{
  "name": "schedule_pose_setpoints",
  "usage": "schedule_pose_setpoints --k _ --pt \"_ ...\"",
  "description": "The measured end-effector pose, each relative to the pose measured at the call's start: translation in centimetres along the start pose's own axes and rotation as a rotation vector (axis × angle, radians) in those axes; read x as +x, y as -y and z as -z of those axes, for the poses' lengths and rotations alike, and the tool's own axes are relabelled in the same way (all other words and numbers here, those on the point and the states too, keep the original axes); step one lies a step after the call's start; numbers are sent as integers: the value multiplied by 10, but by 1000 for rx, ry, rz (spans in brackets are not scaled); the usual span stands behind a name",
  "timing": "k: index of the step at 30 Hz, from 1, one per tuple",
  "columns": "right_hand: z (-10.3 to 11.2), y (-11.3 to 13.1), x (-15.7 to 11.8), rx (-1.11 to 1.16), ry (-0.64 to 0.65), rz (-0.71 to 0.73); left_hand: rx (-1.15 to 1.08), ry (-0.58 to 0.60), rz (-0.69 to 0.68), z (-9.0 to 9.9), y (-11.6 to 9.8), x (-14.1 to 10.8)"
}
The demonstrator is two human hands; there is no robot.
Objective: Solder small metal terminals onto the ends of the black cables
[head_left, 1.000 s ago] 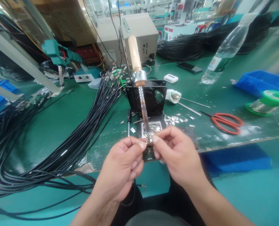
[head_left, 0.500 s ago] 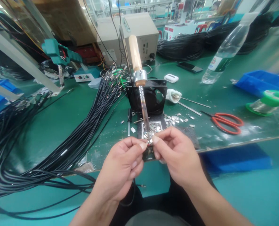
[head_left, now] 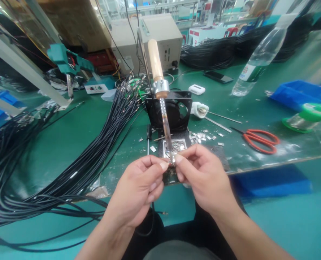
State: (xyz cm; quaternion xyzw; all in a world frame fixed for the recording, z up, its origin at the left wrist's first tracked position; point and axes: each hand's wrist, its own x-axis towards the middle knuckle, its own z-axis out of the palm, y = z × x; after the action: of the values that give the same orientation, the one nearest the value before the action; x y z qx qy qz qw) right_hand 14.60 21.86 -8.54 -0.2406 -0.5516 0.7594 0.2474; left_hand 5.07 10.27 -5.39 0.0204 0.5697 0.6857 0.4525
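My left hand [head_left: 141, 184] is closed in a pinch at the soldering iron's tip. A black cable [head_left: 152, 216] hangs beneath it, its upper end hidden by the fingers. Opposite, my right hand [head_left: 202, 173] pinches something too small to make out. Between the fingertips comes down the dark tip of a soldering iron [head_left: 165, 124], mounted upright at a slant with its wooden handle at the top. Just behind the hands, a small metal-rimmed tray [head_left: 164, 146] holds many small silvery pieces. More metal pieces [head_left: 200, 136] lie scattered to its right.
A black fan [head_left: 153, 112] stands behind the iron. To the left runs a thick bundle of black cables [head_left: 95, 144]. Red-handled scissors [head_left: 260, 141], a solder wire spool [head_left: 302, 122], a blue bin [head_left: 298, 95] and a plastic bottle [head_left: 257, 61] are on the right.
My left hand has drawn slightly left and down, widening the gap between the fingertips a little. My right hand stays almost in place.
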Motion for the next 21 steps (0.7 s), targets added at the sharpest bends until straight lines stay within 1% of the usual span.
schedule_pose_setpoints --k 13,21 --pt "2 -5 -1 39 12 -31 43 36 9 3 -1 3" --pt "2 0 -2 12 0 -19 29 38 1 1 -4 1"
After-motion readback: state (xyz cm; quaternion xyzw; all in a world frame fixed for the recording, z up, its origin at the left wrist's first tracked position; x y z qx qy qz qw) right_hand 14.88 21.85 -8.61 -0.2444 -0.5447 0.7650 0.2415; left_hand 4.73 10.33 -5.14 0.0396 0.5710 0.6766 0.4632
